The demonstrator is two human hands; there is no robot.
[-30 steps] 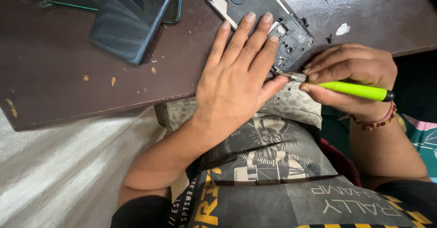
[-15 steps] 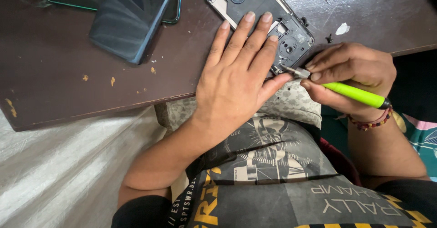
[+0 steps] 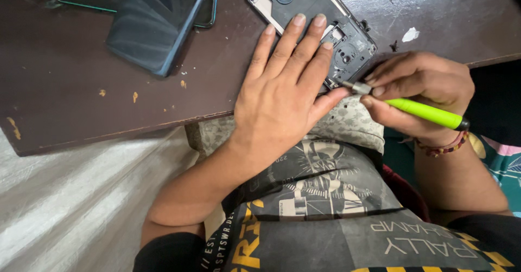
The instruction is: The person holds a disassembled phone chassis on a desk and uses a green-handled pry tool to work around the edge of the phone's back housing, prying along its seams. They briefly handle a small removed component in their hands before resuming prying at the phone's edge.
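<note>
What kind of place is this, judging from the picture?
Probably a small phone repair bench: an opened phone lies on a worn dark table, spare phones beside it, and the right hand holds a green screwdriver.

Bare table (image 3: 81, 60) left of flat left hand (image 3: 282, 98), dark phones (image 3: 157, 17) blocking far-left corner

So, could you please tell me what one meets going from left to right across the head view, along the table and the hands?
Dark phone back cover → left hand pressing flat on the opened phone → green screwdriver, held in the right hand.
</note>
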